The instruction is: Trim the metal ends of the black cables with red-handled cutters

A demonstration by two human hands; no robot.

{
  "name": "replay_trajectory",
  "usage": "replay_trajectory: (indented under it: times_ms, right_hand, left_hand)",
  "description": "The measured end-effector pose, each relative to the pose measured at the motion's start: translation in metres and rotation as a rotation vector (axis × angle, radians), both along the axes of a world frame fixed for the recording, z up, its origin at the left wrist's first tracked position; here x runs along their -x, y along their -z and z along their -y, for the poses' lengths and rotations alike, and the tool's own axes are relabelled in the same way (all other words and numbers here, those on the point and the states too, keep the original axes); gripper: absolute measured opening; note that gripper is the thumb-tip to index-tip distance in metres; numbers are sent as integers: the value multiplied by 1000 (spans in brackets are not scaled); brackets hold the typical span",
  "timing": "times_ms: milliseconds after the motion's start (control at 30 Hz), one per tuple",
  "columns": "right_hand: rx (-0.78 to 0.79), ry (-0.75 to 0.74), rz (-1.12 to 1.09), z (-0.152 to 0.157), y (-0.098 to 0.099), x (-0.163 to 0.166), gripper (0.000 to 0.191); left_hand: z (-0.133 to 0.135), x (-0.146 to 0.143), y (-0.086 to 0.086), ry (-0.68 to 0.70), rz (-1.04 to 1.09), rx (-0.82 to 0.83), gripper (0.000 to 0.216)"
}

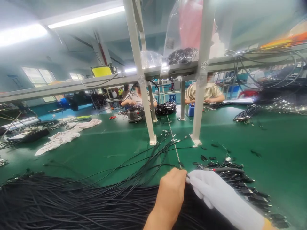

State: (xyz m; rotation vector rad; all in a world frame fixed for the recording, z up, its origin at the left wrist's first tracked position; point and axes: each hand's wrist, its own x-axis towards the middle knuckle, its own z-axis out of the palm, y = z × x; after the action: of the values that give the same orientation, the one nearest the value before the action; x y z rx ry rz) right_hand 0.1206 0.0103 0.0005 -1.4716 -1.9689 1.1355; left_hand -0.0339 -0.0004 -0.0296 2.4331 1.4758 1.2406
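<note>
My bare left hand (170,190) is closed on a black cable, low in the middle of the head view. My right hand (212,190), in a white glove, meets it there, thumb and fingertips pinched at a small dark cable end between the two hands. The exact form of that end is hidden by the fingers. Under and left of my hands spreads a large heap of black cables (79,204). Several loose cables (148,161) fan out beyond my left hand, with light metal tips. Beside my right hand lie many black connector ends (249,188) and pliers (227,170) with a dark handle.
White metal posts (198,105) stand on the green table (115,143) and carry a shelf (100,82). A crumpled white cloth (69,134) lies at left. Farther back are a grey round device (134,115), coiled cables (166,108) and two people in striped shirts (203,91).
</note>
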Motion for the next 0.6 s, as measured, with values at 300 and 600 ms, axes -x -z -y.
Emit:
replay_trajectory:
  times_ms: [300,600]
  right_hand:
    - [-137,59,305,1,-8,2,29]
    - [-85,131,3,2,1,0,34]
  left_hand:
    - [0,-15,10,-181,-391,-387,28]
    - [-20,9,4,-401,165,-181,22]
